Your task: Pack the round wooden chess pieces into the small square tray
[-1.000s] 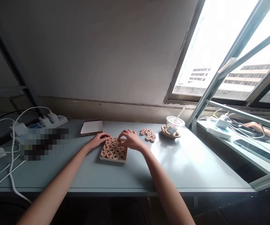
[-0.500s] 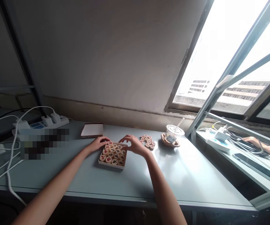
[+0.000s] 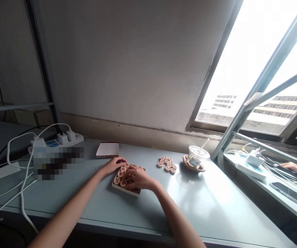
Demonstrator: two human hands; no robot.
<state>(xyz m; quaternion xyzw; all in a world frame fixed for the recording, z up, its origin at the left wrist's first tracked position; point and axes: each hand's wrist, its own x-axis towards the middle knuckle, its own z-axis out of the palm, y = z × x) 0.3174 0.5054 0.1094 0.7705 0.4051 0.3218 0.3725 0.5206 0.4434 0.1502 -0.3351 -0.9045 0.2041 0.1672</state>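
Note:
A shallow square box (image 3: 126, 191) of round wooden Chinese chess pieces (image 3: 120, 174) with red and black characters lies on the desk. At its far left corner my left hand (image 3: 114, 165) curls its fingers against the rim, holding the box. My right hand (image 3: 139, 177) is over the right half of the box, fingers bent down among the pieces and thumb near the front row. It covers many of them, and its fingertips are partly hidden, though they seem closed on pieces. More red-marked pieces (image 3: 167, 162) lie in a loose group to the right.
Behind the box lies its lid (image 3: 108, 150). A lidded plastic cup with a straw (image 3: 196, 156) stands in a woven basket (image 3: 187, 167) at right. Left are a power strip (image 3: 57, 141) and white cables. Another person's hand (image 3: 291, 167) is beyond the metal frame (image 3: 222, 144).
My right hand has moved from the box's right rim to over the pieces, fingers down among them. My left hand stays at the far left corner. The camera view has shifted slightly.

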